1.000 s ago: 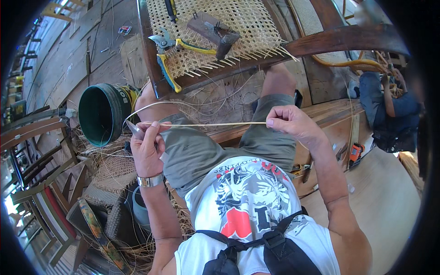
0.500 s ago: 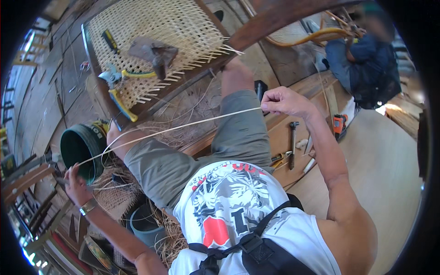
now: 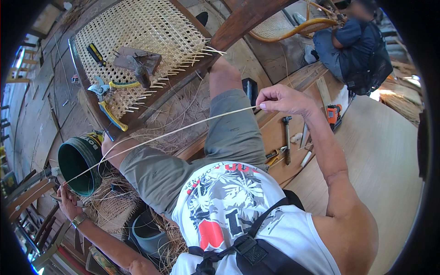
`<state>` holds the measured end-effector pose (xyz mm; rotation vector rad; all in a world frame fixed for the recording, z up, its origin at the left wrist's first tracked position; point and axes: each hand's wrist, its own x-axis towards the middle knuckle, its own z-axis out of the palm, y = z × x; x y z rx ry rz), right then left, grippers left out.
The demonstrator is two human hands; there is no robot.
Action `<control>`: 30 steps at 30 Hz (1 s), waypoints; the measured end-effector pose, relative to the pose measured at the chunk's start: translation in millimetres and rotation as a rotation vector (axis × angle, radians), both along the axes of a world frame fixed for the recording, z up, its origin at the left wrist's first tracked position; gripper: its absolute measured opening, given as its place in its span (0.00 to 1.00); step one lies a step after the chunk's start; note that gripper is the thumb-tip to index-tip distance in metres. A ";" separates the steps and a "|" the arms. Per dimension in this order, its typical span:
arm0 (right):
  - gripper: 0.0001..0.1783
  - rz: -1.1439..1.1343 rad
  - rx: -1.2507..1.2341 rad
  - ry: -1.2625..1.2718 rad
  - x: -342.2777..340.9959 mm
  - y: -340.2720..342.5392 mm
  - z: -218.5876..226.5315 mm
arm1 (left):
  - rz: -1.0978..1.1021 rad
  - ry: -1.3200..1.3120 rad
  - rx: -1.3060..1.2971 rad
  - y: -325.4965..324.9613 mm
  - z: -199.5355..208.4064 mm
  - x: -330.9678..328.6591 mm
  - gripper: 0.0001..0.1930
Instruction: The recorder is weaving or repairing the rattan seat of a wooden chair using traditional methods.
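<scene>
A long, pale cane strand [image 3: 183, 129] runs nearly taut across my lap. Its right end is pinched between thumb and fingertips of my right hand [image 3: 286, 101], above my thigh. At the far left, beyond the green bucket [image 3: 63, 156], my left hand [image 3: 69, 204] has its fingers closed round the strand's other part; a small dark piece beside those fingers is too small to name. In front of me stands a chair frame with a woven cane panel [image 3: 137, 27], its loose ends sticking out along the near edge. Yellow-handled pruning shears [image 3: 112, 117] lie on its corner.
On the panel rest a screwdriver [image 3: 96, 54], a wooden block [image 3: 133, 59] and a hammer [image 3: 141, 75]. Another hammer [image 3: 287, 140] and an orange tool [image 3: 333, 114] lie on my right. A grey bucket [image 3: 149, 236] stands among cane scraps. Another person [image 3: 357, 50] sits at upper right.
My left hand has drawn slightly down and left, with the strand still stretched to my right hand. The right hand keeps its pinch. The whole view has shifted a little.
</scene>
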<state>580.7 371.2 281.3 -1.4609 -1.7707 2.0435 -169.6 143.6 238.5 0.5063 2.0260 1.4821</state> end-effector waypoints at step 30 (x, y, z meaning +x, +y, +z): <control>0.04 -0.013 0.355 -0.039 -31.1 5.3 -44.6 | -0.277 1.748 -0.692 66.6 109.6 -39.1 0.13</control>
